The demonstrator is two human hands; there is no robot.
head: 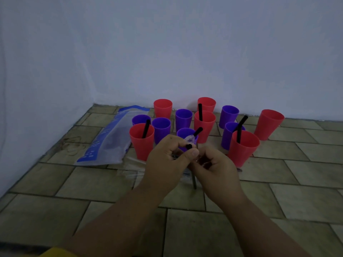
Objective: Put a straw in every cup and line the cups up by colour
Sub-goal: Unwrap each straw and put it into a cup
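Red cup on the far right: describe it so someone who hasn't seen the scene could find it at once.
Where the white wall meets the tiled floor stands a cluster of red and purple cups. The far-right red cup stands at its right edge, apart from the rest. Unlike the nearer red cup to its left, with a bent black straw, it has no straw.

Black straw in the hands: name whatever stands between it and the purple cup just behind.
Only the clear wrapper bunched round the straw that the left hand pinches. The purple cup is open-mouthed; nothing else visible intervenes.
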